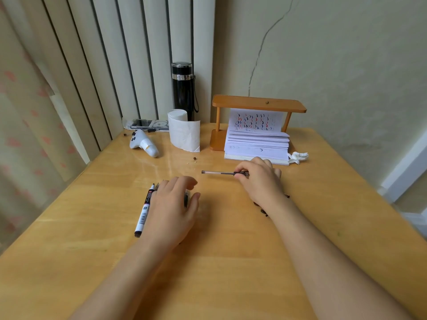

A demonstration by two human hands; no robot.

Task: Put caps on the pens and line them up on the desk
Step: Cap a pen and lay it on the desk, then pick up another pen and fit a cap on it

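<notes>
We counted two pens clearly on the desk (231,262): one white marker (144,212) lying uncapped by our left hand (175,204), and one clear pen (217,173) pinched at its dark end by our right hand (258,179). Our left hand rested palm down, fingers loosely curled over something dark we could not make out

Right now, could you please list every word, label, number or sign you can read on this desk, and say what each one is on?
No text here can be read.
Marker pen by the left hand: a small dark square logo and a barcode-like label, too small to read.
Open notebook: rows of red, blue and black pen strokes, not words.
Black flask: no label visible.
Clear pen in the right hand: no print visible.
</notes>
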